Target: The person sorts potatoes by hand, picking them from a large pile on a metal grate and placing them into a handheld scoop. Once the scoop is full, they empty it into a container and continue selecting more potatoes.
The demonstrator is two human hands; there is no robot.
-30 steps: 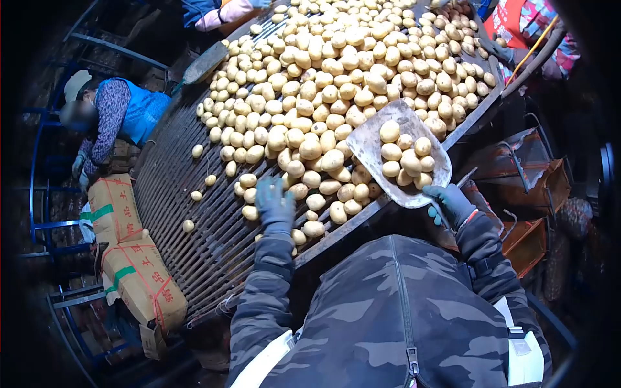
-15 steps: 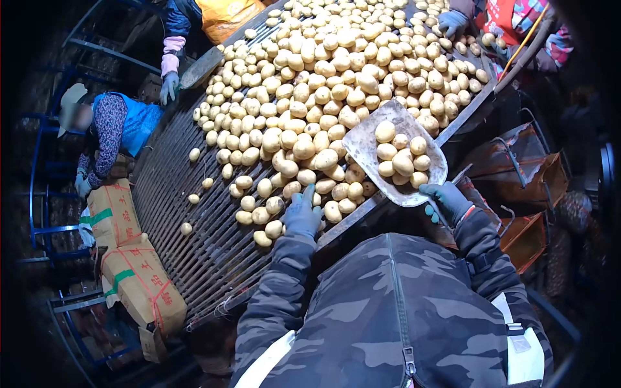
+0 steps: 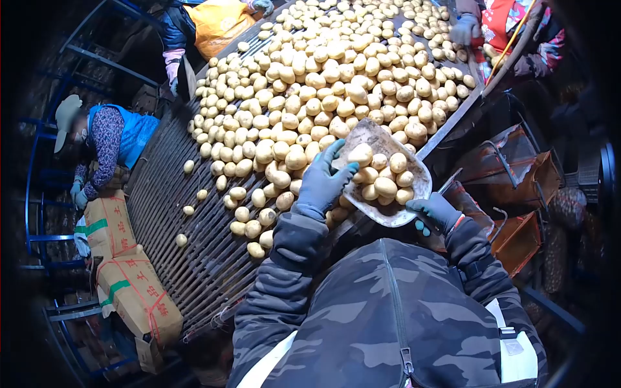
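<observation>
1. Far left, a person in a blue vest [image 3: 129,132] and a pale hat bends over stacked cartons [image 3: 126,278] bound with red and green tape, beside the sorting tabletop.
2. The slatted tabletop [image 3: 187,252] runs from lower left to upper right; loose potatoes [image 3: 323,77] cover its upper part in a dense heap, with a few stragglers apart on the bare slats nearer the cartons.
3. At top left, a co-worker in an orange jacket [image 3: 220,22] stands at the tabletop's far edge, one gloved hand hanging by the rail.
4. At centre, the wearer's gloved left hand [image 3: 323,181] reaches over the heap's near edge, its fingers spread and resting against the scoop's left rim, touching a potato there; they do not close on anything.
5. The metal scoop [image 3: 372,139] sits tilted over the tabletop's near rail, holding a small pile of potatoes.
6. The gloved right hand [image 3: 435,212] grips the scoop from below at its near end, fingers curled tight around the handle.
7. At top right, another co-worker's gloved hand [image 3: 464,29] rests among the potatoes; red bins [image 3: 517,174] stand below the rail.
</observation>
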